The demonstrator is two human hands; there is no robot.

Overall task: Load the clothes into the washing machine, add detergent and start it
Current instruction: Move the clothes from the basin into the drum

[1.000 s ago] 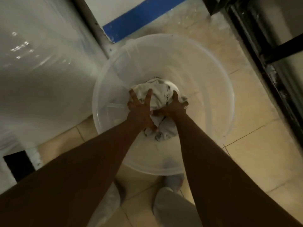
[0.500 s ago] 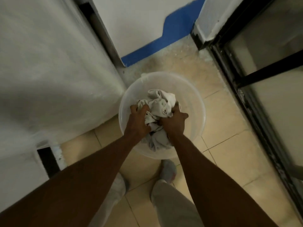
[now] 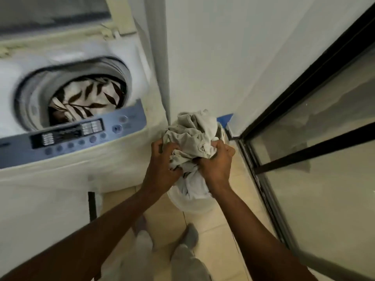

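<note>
Now both hands are clamped on one crumpled bundle of clothes (image 3: 192, 136), pale grey and white, held in the air. The left hand (image 3: 161, 167) grips its left side with fingers curled into the folds. The right hand (image 3: 218, 165) grips the right side the same way. The hands sit close together with only cloth between them, and a white tail of the bundle hangs down below the wrists. The clothes are just right of the washer (image 3: 81, 179), beside its front corner and outside it, not over the drum (image 3: 30, 102). Beneath them a pale bucket (image 3: 192, 206) stands on the tiled floor (image 3: 215, 254); whether the hanging cloth touches it cannot be told. The washer's lid (image 3: 54, 17), blurred, stands up at the back, and the round drum is open, with a white leafy cloth (image 3: 87, 100) printed in dark brown lying inside. A blue-grey panel (image 3: 71, 138) with buttons runs along the washer's near edge. To the right a black-framed glass door (image 3: 304, 155) meets a white wall (image 3: 223, 57). Two feet (image 3: 191, 233) in grey socks stand on the tiles near the bucket.
</note>
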